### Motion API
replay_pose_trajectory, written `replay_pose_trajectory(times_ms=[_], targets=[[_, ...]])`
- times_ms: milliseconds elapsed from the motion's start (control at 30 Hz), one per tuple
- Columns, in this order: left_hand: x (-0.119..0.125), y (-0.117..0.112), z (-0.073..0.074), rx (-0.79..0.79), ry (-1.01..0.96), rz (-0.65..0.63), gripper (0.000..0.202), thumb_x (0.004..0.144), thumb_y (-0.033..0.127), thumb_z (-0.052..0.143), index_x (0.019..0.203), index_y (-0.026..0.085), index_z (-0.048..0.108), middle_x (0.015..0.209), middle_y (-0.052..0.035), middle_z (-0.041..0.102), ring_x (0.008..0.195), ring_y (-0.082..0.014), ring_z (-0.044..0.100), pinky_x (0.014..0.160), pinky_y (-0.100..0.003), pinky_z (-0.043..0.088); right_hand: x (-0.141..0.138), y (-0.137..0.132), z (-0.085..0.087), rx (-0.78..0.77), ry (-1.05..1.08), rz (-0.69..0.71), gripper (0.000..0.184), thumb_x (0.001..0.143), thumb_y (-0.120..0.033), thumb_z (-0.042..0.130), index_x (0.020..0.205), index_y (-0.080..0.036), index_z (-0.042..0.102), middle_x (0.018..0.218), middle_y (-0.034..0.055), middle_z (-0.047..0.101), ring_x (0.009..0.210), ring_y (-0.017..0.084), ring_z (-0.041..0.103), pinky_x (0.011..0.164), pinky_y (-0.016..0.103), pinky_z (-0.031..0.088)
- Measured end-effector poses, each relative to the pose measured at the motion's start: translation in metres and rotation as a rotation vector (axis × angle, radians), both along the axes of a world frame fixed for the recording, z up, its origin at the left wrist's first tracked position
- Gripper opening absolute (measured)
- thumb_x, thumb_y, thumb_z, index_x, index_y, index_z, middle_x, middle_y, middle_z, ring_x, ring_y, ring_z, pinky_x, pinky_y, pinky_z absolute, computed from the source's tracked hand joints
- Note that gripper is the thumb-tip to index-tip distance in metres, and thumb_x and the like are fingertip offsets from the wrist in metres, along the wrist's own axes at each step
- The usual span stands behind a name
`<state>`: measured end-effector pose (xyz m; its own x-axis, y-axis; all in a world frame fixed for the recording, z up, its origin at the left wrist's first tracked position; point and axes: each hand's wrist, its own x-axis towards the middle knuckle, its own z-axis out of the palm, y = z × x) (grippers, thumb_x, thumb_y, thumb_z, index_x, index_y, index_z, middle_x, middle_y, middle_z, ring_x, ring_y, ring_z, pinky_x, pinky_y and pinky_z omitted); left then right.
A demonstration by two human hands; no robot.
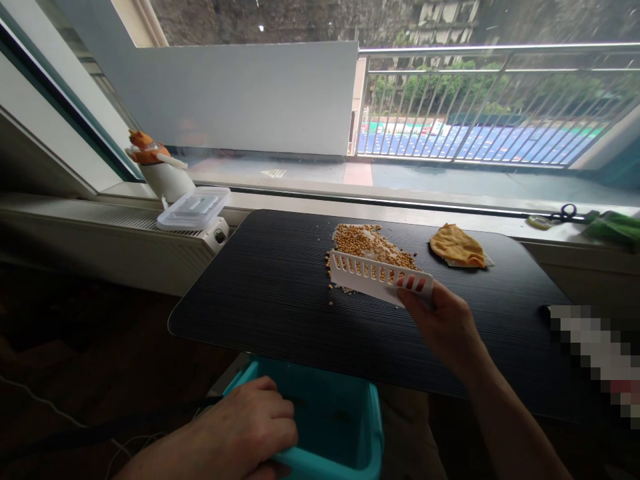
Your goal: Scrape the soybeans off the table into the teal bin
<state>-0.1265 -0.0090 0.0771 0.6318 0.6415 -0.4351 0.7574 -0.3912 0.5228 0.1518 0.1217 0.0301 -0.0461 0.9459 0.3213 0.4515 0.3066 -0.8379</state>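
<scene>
Right hand: the right hand [443,320] is pinching one end of a slotted white panel [373,275]. The thumb is pressing on the near face and the other fingers [416,283] are showing through the slots behind, so the fingers are clamped on the plastic.

Panel: it is reaching out leftward from those fingers, standing on its long edge and touching the worktop [280,300].

Grains: a heap of small yellow grains [370,243] is lying just beyond the panel, on the far side from the fingers. A few strays are sitting near the panel's free end.

Left hand: the left hand [250,423] is curling over the near rim of a teal bin [376,427] below the worktop's front edge. The fingers are closed on the rim.

How it handles: the panel is looking thin, light and fairly stiff, though likely to flex at the far end. Gripping nearer its middle would probably be giving steadier control. The grains are looking hard, smooth and quick to roll. The bin is looking light and rigid, and the rim is offering a sound hold.

Around: a yellow crumpled piece [457,245] is lying beyond and right of the right fingers. A clear lidded box [194,208] and a white cup [167,179] are standing far to their left. Scissors [565,213] are lying on the sill.
</scene>
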Motion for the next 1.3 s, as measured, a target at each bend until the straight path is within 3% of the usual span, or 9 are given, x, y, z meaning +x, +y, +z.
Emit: replay_pose_trajectory(times_ms=[200,400,667,800,900,967,1133,1300], targets=[[0.002,0.002,0.001,0.011,-0.016,-0.009,0.026,0.078,-0.003,0.064,0.085,0.021,0.055,0.098,0.0019,0.063,0.1,-0.0206,0.057,0.095,-0.031,0.041,0.004,-0.004,-0.009,-0.025,0.081,0.024,0.014,0.085,-0.032,0.067,0.089,-0.02,0.072,0.084,0.004,0.074,0.077,0.02,0.067,0.074,0.033,0.052],[0.003,0.003,0.002,0.027,-0.024,-0.012,0.026,0.079,-0.003,0.063,0.085,0.021,0.055,0.096,0.0024,0.063,0.098,-0.0202,0.058,0.099,-0.032,0.039,-0.018,-0.011,-0.024,-0.1,0.147,0.139,0.017,0.086,-0.032,0.065,0.094,-0.02,0.074,0.087,0.0041,0.075,0.08,0.02,0.068,0.075,0.033,0.054],[-0.001,-0.003,-0.003,0.005,-0.05,0.029,0.024,0.08,0.001,0.068,0.087,0.022,0.058,0.098,0.0025,0.064,0.098,-0.0206,0.058,0.091,-0.028,0.041,-0.001,-0.061,-0.022,-0.275,0.145,0.398,0.018,0.091,-0.032,0.061,0.1,-0.022,0.073,0.1,0.0049,0.075,0.086,0.02,0.07,0.073,0.025,0.056],[0.003,0.0,-0.003,0.011,-0.025,0.004,0.024,0.08,0.0,0.068,0.088,0.021,0.059,0.099,0.0014,0.064,0.098,-0.0207,0.058,0.092,-0.029,0.041,0.015,-0.082,-0.019,-0.258,0.166,0.258,0.018,0.09,-0.032,0.062,0.101,-0.024,0.074,0.098,0.0046,0.076,0.085,0.02,0.071,0.073,0.024,0.057],[0.008,0.002,-0.002,0.032,-0.033,-0.021,0.024,0.081,0.0,0.067,0.088,0.021,0.058,0.102,0.0011,0.064,0.099,-0.0205,0.058,0.09,-0.028,0.042,0.026,-0.085,-0.017,-0.279,0.165,0.277,0.017,0.089,-0.031,0.063,0.1,-0.025,0.074,0.096,0.0044,0.076,0.081,0.02,0.072,0.068,0.024,0.058],[0.011,0.003,-0.001,0.041,-0.035,-0.033,0.024,0.08,0.001,0.067,0.086,0.021,0.056,0.102,0.0016,0.064,0.099,-0.0201,0.058,0.092,-0.028,0.042,0.035,-0.079,-0.016,-0.231,0.177,0.232,0.016,0.088,-0.032,0.065,0.098,-0.026,0.075,0.096,0.0046,0.076,0.081,0.021,0.073,0.067,0.026,0.059],[0.022,0.005,0.003,0.053,-0.009,-0.077,0.026,0.079,-0.001,0.069,0.084,0.021,0.056,0.099,0.0027,0.066,0.094,-0.0187,0.061,0.1,-0.031,0.04,0.049,-0.047,-0.017,-0.039,0.133,-0.169,0.018,0.083,-0.036,0.07,0.096,-0.024,0.073,0.091,0.005,0.077,0.083,0.025,0.072,0.079,0.037,0.058],[0.025,0.006,0.005,0.064,-0.014,-0.103,0.025,0.079,0.0,0.067,0.083,0.021,0.055,0.099,0.0033,0.066,0.089,-0.0173,0.062,0.099,-0.03,0.039,0.049,-0.026,-0.011,0.004,0.047,-0.12,0.013,0.086,-0.032,0.066,0.094,-0.024,0.073,0.089,0.0034,0.076,0.081,0.022,0.071,0.075,0.033,0.056]])
